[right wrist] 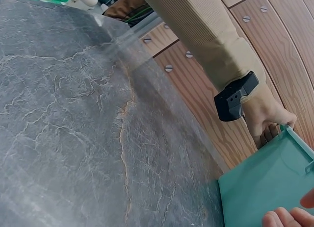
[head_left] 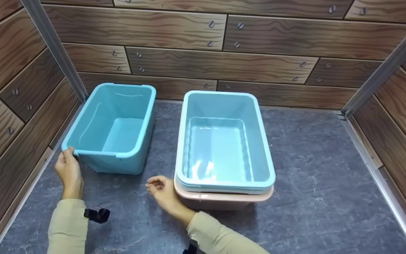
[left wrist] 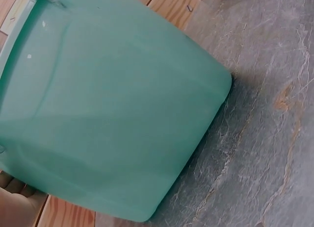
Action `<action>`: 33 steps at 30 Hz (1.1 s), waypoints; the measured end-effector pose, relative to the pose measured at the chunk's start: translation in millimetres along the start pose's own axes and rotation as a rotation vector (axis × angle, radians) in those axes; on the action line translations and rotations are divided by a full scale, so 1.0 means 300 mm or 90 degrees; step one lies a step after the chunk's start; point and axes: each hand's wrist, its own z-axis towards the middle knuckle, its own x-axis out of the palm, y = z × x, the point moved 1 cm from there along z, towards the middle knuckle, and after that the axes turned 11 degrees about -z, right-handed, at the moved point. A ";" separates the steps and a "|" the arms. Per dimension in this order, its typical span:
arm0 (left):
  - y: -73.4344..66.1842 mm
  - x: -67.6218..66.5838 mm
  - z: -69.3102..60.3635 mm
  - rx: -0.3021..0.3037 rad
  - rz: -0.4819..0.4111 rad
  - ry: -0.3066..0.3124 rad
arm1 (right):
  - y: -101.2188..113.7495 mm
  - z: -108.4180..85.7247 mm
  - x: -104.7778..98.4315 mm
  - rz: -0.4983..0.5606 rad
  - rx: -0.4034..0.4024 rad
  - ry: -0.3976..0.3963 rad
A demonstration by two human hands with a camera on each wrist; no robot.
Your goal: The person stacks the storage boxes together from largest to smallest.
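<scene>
A teal plastic storage bin stands on the left with its mouth upward. My left hand grips its rim at the near left corner, thumb on top and fingers curled beneath. In the left wrist view, the bin's wall fills most of the picture. Between that bin and a stack of bins hovers my right hand, its fingers loosely bent around nothing. The stack has light blue bins nested in a pink bin. In the right wrist view, the right fingertips appear in front of the teal bin.
A dark grey marbled surface lies under the bins. Wood-patterned walls enclose the back and both sides, with metal posts at the corners. Black wrist cameras are strapped on the sleeves.
</scene>
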 end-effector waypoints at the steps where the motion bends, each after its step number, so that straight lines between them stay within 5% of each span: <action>1: -0.002 0.000 -0.002 0.001 0.001 0.000 | 0.001 0.003 0.002 -0.001 -0.001 -0.003; 13: 0.001 0.009 -0.017 -0.004 0.010 0.013 | 0.005 0.062 0.034 -0.034 -0.032 -0.099; 33: 0.010 0.016 -0.034 -0.003 -0.010 -0.005 | 0.039 0.123 0.085 -0.053 -0.043 -0.074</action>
